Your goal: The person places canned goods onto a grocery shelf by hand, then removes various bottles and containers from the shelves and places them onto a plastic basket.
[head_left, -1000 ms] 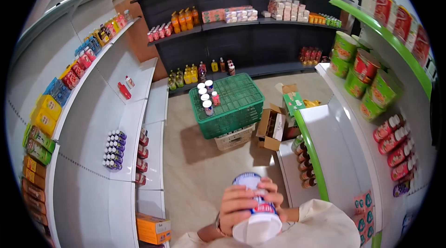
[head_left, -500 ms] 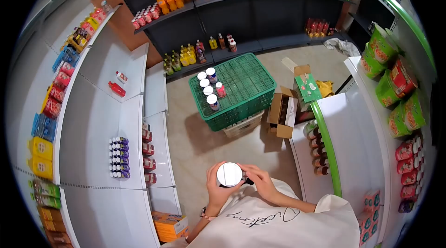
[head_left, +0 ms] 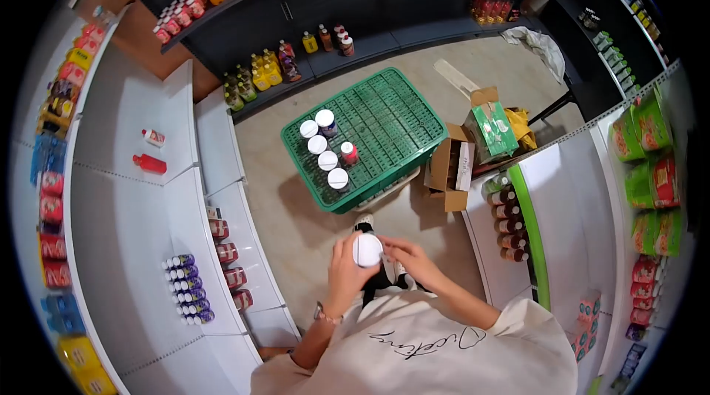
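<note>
In front of my body I hold a white-capped bottle (head_left: 368,251), seen from above so that its round lid hides most of its body. My left hand (head_left: 345,277) is wrapped around its left side. At the right edge, the bent fingers of my right hand (head_left: 411,260) press against it. Beyond my hands stands an upturned-looking green plastic crate (head_left: 392,129). On its left part several white-capped bottles (head_left: 327,161) stand upright, with a smaller pink bottle (head_left: 349,152) beside them.
White shelves (head_left: 122,232) run along the left, holding purple bottles (head_left: 189,288) and a red bottle (head_left: 150,164) lying down. An open cardboard box (head_left: 449,169) sits on the floor right of the crate. A green-edged shelf (head_left: 531,236) rises at the right, a dark shelf (head_left: 414,40) at the back.
My view has shifted and turned, and the crate appears nearer. Both hands stay at the bottle, now a little higher in view; my shoes have come into sight below the crate.
</note>
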`<state>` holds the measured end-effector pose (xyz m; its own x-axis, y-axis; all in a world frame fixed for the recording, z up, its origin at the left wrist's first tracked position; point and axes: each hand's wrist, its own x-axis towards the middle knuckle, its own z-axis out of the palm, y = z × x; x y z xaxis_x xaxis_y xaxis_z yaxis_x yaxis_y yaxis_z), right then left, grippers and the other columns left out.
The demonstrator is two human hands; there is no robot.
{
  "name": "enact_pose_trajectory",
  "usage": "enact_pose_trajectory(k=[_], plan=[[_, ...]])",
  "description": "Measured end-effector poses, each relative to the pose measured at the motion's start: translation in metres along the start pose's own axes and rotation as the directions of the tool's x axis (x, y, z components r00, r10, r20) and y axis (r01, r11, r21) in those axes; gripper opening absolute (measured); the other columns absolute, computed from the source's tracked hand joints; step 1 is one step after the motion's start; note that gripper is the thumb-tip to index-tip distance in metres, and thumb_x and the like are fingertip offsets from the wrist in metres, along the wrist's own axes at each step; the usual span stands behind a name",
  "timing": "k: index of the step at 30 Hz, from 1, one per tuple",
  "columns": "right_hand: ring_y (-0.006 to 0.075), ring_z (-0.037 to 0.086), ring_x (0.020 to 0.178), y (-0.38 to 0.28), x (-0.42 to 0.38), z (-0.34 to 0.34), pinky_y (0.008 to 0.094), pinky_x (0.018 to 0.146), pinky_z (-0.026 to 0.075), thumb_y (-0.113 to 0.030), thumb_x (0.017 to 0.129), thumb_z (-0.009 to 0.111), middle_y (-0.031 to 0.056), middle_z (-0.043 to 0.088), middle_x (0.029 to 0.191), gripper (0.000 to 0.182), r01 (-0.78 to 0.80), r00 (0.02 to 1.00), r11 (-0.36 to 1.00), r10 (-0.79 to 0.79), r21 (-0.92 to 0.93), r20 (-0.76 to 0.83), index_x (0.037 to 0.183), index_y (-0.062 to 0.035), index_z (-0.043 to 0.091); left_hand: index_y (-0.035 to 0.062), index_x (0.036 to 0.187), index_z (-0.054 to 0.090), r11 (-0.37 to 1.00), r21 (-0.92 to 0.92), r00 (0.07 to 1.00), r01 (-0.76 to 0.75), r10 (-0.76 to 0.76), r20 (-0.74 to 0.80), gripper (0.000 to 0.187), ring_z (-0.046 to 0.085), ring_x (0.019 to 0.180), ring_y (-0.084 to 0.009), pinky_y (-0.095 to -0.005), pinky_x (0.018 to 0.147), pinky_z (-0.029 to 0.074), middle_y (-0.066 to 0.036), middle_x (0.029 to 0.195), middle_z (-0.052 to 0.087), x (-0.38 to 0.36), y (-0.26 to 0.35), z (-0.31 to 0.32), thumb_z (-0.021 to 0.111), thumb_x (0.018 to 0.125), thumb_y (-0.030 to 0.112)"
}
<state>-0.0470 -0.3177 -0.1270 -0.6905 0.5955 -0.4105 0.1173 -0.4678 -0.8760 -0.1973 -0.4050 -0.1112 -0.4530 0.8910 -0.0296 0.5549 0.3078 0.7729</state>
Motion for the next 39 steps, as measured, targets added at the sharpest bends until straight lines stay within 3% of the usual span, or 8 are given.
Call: enact_pose_trajectory(k=[10, 14, 19, 22, 26, 31, 35, 39], plan=[[0.0152, 0.051, 0.11, -0.064, 0.252, -0.005, 0.0268, 0.089, 0.043, -0.021, 0.09, 0.054, 0.007, 0.05, 0.124, 0.05, 0.019, 0.956, 0.995, 0.01, 0.096, -0.292, 0.138, -0.0091, 0.048, 0.004, 0.121, 0.05, 0.943, 0.093, 0.947, -0.319, 0.313, 0.072, 0.071, 0.055, 0.105, -0.037, -0.0432, 0.086, 0.048, -0.015, 0.113, 0.054, 0.291, -0.074, -0.014, 0.081, 0.058, 0.009], [0.0162, 0.053, 0.096, -0.022, 0.371, -0.039, 0.0297, 0.076, 0.049, -0.018, 0.085, 0.056, 0.0119, 0.045, 0.118, 0.057, 0.209, 0.878, 0.953, -0.282, -0.219, -0.386, 0.14, -0.0045, 0.045, 0.0036, 0.12, 0.05, 0.918, 0.159, 0.929, -0.362, 0.344, 0.135, 0.075, 0.057, 0.103, -0.0378, -0.0441, 0.083, 0.049, -0.017, 0.113, 0.055, 0.394, -0.115, 0.021, 0.087, 0.057, 0.023], [0.0206, 0.057, 0.094, -0.027, 0.434, -0.064, 0.0289, 0.081, 0.046, -0.02, 0.087, 0.053, 0.0138, 0.054, 0.122, 0.055, -0.095, 0.916, 0.98, 0.154, 0.173, -0.371, 0.138, -0.0013, 0.045, 0.0036, 0.118, 0.051, 0.905, 0.286, 0.94, -0.314, 0.254, 0.227, 0.073, 0.057, 0.103, -0.0386, -0.0448, 0.083, 0.051, -0.017, 0.112, 0.055, 0.476, -0.167, 0.074, 0.086, 0.057, 0.02], [0.0167, 0.055, 0.101, -0.016, 0.444, -0.072, 0.0276, 0.08, 0.046, -0.03, 0.088, 0.052, 0.0072, 0.058, 0.119, 0.057, -0.183, 0.944, 0.982, 0.16, -0.055, -0.287, 0.14, -0.011, 0.045, 0.0043, 0.118, 0.051, 0.908, 0.326, 0.946, -0.264, 0.178, 0.269, 0.071, 0.057, 0.104, -0.0382, -0.0452, 0.083, 0.052, -0.017, 0.111, 0.055, 0.493, -0.189, 0.1, 0.085, 0.057, 0.017], [0.0159, 0.057, 0.096, 0.066, 0.461, -0.084, 0.0259, 0.082, 0.047, -0.027, 0.09, 0.053, 0.0085, 0.06, 0.115, 0.054, -0.1, 0.956, 0.985, 0.056, -0.14, -0.287, 0.139, -0.0077, 0.046, 0.0055, 0.119, 0.05, 0.909, 0.355, 0.957, -0.217, 0.127, 0.261, 0.071, 0.057, 0.105, -0.0374, -0.0451, 0.082, 0.053, -0.016, 0.113, 0.054, 0.494, -0.209, 0.12, 0.084, 0.057, 0.015], [0.0157, 0.059, 0.096, 0.108, 0.404, -0.088, 0.0284, 0.082, 0.047, -0.023, 0.092, 0.053, 0.0096, 0.062, 0.111, 0.04, -0.097, 0.915, 0.994, 0.068, -0.053, -0.398, 0.127, -0.0049, 0.055, 0.0064, 0.121, 0.051, 0.924, 0.323, 0.964, -0.204, 0.132, 0.231, 0.069, 0.054, 0.107, -0.0365, -0.0443, 0.086, 0.049, -0.015, 0.114, 0.054, 0.486, -0.21, 0.123, 0.082, 0.061, 0.018], [0.0182, 0.062, 0.09, 0.168, 0.333, -0.105, 0.0299, 0.079, 0.048, -0.021, 0.091, 0.054, 0.0112, 0.065, 0.101, 0.032, -0.17, 0.809, 0.976, 0.06, -0.133, -0.585, 0.119, -0.0069, 0.06, 0.002, 0.126, 0.048, 0.927, 0.292, 0.966, -0.235, 0.188, 0.18, 0.076, 0.051, 0.113, -0.0358, -0.0411, 0.098, 0.043, -0.017, 0.118, 0.054, 0.477, -0.22, 0.126, 0.083, 0.061, 0.02], [0.0194, 0.063, 0.085, 0.2, 0.256, -0.12, 0.0309, 0.077, 0.05, -0.018, 0.088, 0.053, 0.0131, 0.067, 0.092, 0.03, -0.278, 0.678, 0.956, 0.126, -0.094, -0.725, 0.115, -0.0074, 0.062, 0.0018, 0.128, 0.047, 0.901, 0.357, 0.969, -0.247, 0.236, 0.076, 0.074, 0.05, 0.112, -0.0354, -0.0474, 0.106, 0.035, -0.016, 0.115, 0.054, 0.469, -0.232, 0.131, 0.081, 0.066, 0.027]])
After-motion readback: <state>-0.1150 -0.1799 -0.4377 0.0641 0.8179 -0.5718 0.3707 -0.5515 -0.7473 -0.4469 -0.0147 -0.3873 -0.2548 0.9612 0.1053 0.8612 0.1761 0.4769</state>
